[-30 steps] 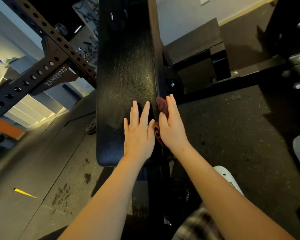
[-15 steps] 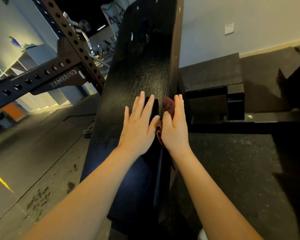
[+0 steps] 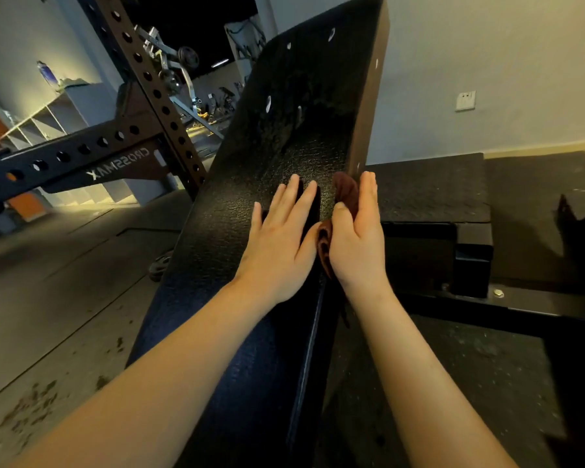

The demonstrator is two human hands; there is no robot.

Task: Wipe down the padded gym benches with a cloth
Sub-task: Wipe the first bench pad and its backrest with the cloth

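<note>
One padded bench [image 3: 267, 204], black with a grained cover, runs away from the person and takes up the middle of the view. Two hands are on it, side by side about halfway along. The left hand [image 3: 281, 244] lies flat on the top of the pad, palm down with its fingers straight and slightly spread, holding nothing. The right hand [image 3: 358, 241] stands edge-up against the right side of the pad, its fingers straight and together, pressing the one cloth [image 3: 347, 192] against that side. The cloth is dark reddish-brown. It is bunched between the palm and the pad's edge, and it shows above the thumb and again between the two hands. To the left stands one steel rack [image 3: 142, 79] with two perforated beams in view, the lower one lettered CROSSMAX in mirror writing. One weight plate [image 3: 159, 265] lies on the floor [image 3: 65, 298] just beside the bench's left edge. One bottle [image 3: 46, 71] stands on the shelving at far left. To the right sits one black block [image 3: 429, 190], and one socket plate [image 3: 465, 101] is on the pale wall.
</note>
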